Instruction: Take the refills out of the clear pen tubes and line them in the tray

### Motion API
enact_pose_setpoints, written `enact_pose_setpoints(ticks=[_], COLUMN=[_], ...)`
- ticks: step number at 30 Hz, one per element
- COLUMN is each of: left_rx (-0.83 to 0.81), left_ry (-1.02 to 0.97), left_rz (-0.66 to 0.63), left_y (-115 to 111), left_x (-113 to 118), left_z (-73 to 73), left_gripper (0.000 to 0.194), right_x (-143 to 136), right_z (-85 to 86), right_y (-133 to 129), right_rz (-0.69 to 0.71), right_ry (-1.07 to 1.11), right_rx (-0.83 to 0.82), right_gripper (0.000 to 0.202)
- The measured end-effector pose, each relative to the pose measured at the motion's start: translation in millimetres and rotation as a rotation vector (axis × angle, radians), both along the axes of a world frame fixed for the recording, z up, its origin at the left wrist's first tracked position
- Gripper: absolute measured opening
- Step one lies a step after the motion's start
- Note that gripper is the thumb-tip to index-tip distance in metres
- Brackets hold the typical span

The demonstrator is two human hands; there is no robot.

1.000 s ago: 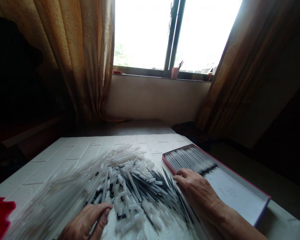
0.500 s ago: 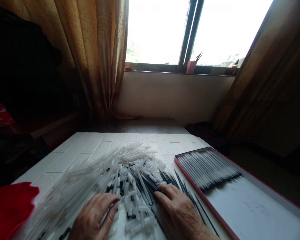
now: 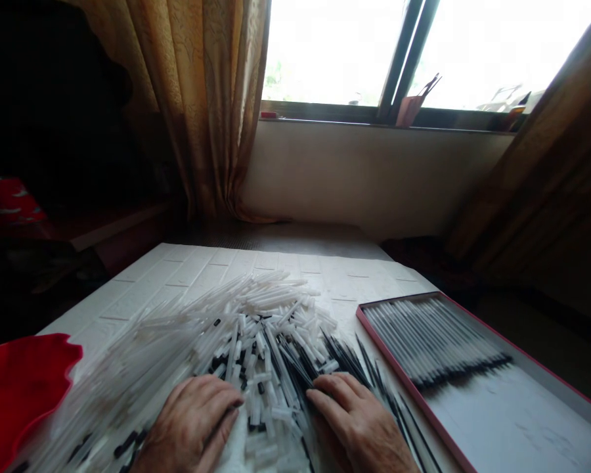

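A big heap of clear plastic tubes and short caps [image 3: 217, 335] covers the white table [image 3: 285, 266], mixed with thin black refills [image 3: 335, 358]. My left hand [image 3: 194, 420] lies palm down on the near part of the heap, fingers on the caps. Just right of it, my right hand [image 3: 357, 424] rests flat on the black refills, fingertips touching them. Neither hand visibly grips a piece. A flat pink-edged box [image 3: 477, 420] at the right holds a neat row of assembled pens [image 3: 433, 338].
A red tray [image 3: 20, 387] sits at the left table edge. Behind the table are a wall, a window sill with a pink cup [image 3: 410, 108], and brown curtains [image 3: 201, 98] on both sides.
My right hand has come from the box's near corner leftward onto the black refills. The left hand has slid slightly forward on the heap. The view has shifted left.
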State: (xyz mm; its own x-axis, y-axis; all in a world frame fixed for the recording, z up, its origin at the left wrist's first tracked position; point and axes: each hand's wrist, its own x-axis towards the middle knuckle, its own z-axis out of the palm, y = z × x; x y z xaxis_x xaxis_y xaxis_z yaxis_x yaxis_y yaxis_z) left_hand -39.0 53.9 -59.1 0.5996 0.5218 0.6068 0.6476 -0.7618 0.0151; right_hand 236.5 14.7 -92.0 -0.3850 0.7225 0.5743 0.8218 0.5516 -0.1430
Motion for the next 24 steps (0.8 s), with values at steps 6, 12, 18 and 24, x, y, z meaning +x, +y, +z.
enact_pose_setpoints(ticks=[6,12,18,24], left_rx=[-0.035,0.008,-0.018,-0.038], left_ry=[-0.048,0.021,0.166,0.046], left_rz=[0.052,0.116,0.130,0.078], left_y=[3,0,-5,-3], left_x=[-4,-8,-9,-3], left_z=[-4.1,-9.5,-19.2,-11.7], left_gripper=[0.021,0.019,0.021,0.008], right_x=[9,20,26,20], right_z=[-9.7,-10.5,-13.4,-15.3], right_y=[-1,-3,-3,-6], right_rz=[-0.016,-0.005,0.014,-0.063], right_ry=[-0.070,-0.138,-0.182,-0.114], right_rx=[0.019,-0.029,-0.021,0.048], right_gripper=[0.026,0.023,0.024,0.023])
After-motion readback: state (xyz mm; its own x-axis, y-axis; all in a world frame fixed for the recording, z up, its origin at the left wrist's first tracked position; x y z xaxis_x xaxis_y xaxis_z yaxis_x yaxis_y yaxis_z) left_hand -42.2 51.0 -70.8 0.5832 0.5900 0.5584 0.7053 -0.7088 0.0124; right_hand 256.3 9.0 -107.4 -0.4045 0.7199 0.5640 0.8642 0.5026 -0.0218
